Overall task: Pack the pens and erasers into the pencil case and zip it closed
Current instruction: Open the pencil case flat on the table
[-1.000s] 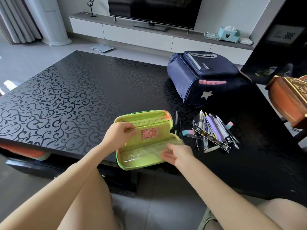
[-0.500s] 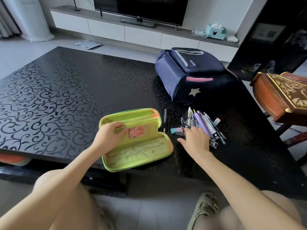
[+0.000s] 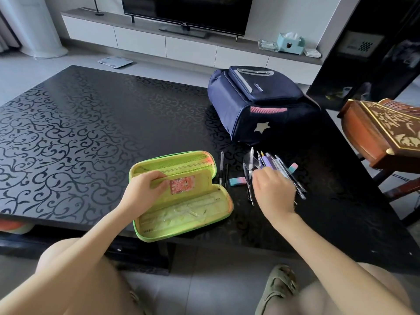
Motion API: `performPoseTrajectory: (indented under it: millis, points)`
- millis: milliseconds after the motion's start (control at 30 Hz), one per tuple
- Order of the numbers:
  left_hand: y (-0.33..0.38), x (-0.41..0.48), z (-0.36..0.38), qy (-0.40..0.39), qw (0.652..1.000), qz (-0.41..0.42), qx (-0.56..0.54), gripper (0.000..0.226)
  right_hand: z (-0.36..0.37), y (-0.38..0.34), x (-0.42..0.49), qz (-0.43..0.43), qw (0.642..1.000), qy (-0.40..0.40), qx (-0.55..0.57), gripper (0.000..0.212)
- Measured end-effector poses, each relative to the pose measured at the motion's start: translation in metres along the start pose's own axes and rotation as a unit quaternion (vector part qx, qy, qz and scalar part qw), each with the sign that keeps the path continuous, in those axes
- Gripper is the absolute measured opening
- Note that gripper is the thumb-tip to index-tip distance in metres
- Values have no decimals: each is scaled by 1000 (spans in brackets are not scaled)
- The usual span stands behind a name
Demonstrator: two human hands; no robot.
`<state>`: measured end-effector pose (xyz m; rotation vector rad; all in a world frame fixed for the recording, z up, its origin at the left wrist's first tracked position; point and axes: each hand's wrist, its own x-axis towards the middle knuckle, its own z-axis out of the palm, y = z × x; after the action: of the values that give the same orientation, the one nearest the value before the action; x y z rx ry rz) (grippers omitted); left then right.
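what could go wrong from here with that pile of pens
The right hand is over a loose, crossed pile of pens; a big handful may spill some across the table. The case lies at the table's near edge, steadied only by the left hand on its flap, so a bump could tip it off. The eraser near the case lies apart and may be missed.

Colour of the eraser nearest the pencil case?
Eraser: teal fading to pink, head view.

- You face a glossy black table (image 3: 91, 133) with a scrolling vine pattern.
- Beyond it, a television (image 3: 181, 12) stands on a low white cabinet (image 3: 141, 42).
- Pale floor tiles (image 3: 22, 71) lie to your left.
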<state>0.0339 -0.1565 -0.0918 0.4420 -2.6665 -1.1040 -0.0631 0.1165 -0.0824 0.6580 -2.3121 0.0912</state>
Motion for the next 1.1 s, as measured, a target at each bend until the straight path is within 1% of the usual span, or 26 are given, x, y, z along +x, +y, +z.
performPoseTrajectory:
  millis: [33, 67, 100, 133, 167, 200, 233, 267, 300, 367, 400, 433, 500, 567, 633, 667, 700, 767, 800, 833, 867, 900, 933, 967, 1067, 1100]
  points:
    - [-1, 0, 0, 0, 1000, -2, -3, 7, -13, 1, 1, 51, 997, 20, 60, 26]
    - [-1, 0, 0, 1, 1000, -5, -7, 7, -28, -1, 1, 108, 985, 26, 129, 25]
    - [-2, 0, 0, 2, 1000, -8, -9, 9, -42, -4, 0, 169, 964, 17, 204, 21]
    - [-2, 0, 0, 1, 1000, -10, -8, 11, -54, -8, 1, 234, 929, -9, 287, 18]
    - [-2, 0, 0, 1, 1000, -11, -7, 13, -61, -14, 1, 296, 878, -52, 372, 15]
    - [-2, 0, -1, -1, 1000, -10, -6, 14, -62, -20, 0, 347, 819, -105, 444, 15]
    - [-1, 0, 0, -2, 1000, -9, -6, 15, -59, -26, -1, 382, 770, -160, 485, 17]
    - [-1, -1, 0, -3, 1000, -8, -4, 15, -51, -33, -3, 398, 741, -209, 498, 18]
    - [0, -1, -1, -3, 1000, -9, -3, 15, -42, -42, -6, 402, 729, -247, 496, 20]
    - [1, -1, -2, -3, 1000, -9, 0, 15, -21, -61, -11, 394, 732, -289, 474, 23]
    - [1, -1, -2, -4, 1000, -10, 2, 16, -11, -69, -12, 386, 739, -303, 461, 23]
    - [1, -2, -2, -5, 1000, -10, 4, 16, -2, -76, -12, 369, 755, -318, 439, 22]
    - [2, -2, -2, -7, 1000, -10, 3, 15, 8, -86, -11, 294, 807, -358, 366, 20]
    - [1, 0, -2, -7, 1000, -9, -3, 10, 12, -92, -11, 187, 866, -372, 278, 21]
    - [0, 1, -1, -7, 1000, -5, -8, 8, 12, -92, -12, 100, 910, -341, 216, 23]
    - [-1, 3, 0, -6, 1000, -4, -10, 9, 15, -88, -14, 91, 921, -317, 209, 22]
    - [-2, 4, 0, -4, 1000, -5, -9, 11, 17, -82, -13, 106, 928, -286, 212, 23]
    - [-4, 5, 1, -5, 1000, -9, -6, 13, 27, -61, -7, 187, 940, -203, 202, 25]
    - [-5, 5, 2, -5, 1000, -10, -6, 14, 33, -47, -2, 224, 943, -166, 180, 21]
    - [-6, 5, 2, -6, 1000, -8, -6, 15, 38, -34, 5, 244, 945, -157, 151, 18]
    - [-7, 5, 2, -7, 1000, -7, -6, 16, 45, -20, 10, 247, 946, -180, 111, 25]
    - [-8, 5, 2, -7, 1000, -8, -6, 17, 52, -8, 16, 236, 942, -231, 69, 34]
    - [-8, 5, 2, -7, 1000, -11, -5, 17, 60, 3, 21, 215, 934, -282, 33, 40]
    - [-9, 6, 2, -7, 1000, -14, -5, 17, 68, 12, 26, 189, 930, -315, 13, 43]
    - [-8, 5, 2, -9, 1000, -15, -5, 15, 85, 20, 34, 136, 929, -344, 15, 34]
    - [-8, 5, 2, -9, 1000, -15, -6, 15, 87, 20, 36, 117, 932, -343, -4, 30]
